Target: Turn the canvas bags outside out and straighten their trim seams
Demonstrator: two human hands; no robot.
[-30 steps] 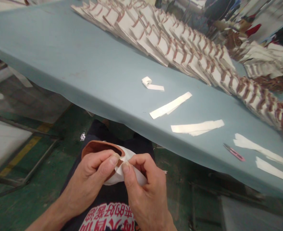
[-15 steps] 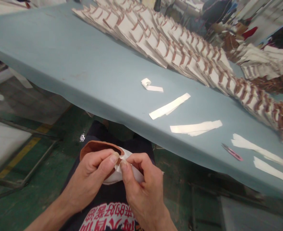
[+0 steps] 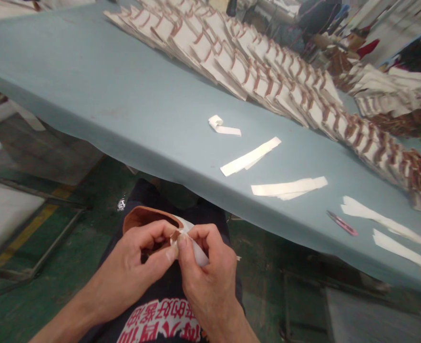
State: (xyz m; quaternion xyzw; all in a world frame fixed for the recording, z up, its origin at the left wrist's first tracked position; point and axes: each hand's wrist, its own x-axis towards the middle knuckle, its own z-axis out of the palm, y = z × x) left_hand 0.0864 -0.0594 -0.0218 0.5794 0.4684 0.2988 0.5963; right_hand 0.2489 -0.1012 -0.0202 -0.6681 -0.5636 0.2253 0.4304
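Note:
Over my lap I hold a brown and white piece that looks like a shoe upper [image 3: 135, 217], its brown side curved and its white side toward my right. My left hand [image 3: 142, 257] is closed, thumb and finger pinching the edge of the piece at its middle. My right hand [image 3: 210, 267] is closed right beside it, thumb and forefinger gripping the white part at the same spot. The fingertips of both hands nearly touch. What exactly lies between the fingertips is partly hidden.
A blue-grey table [image 3: 88, 85] slopes across the view ahead of me. Long overlapping rows of white pieces with brown edges [image 3: 231, 62] lie along its far side. Nearer are white strips [image 3: 250, 156], a curled strip [image 3: 224, 127] and pink thread snips [image 3: 342, 223].
My left thumb has drawn down and apart from its forefinger, and the hands have shifted slightly. The piece has turned a little and shows less white below. Both hands keep hold of it.

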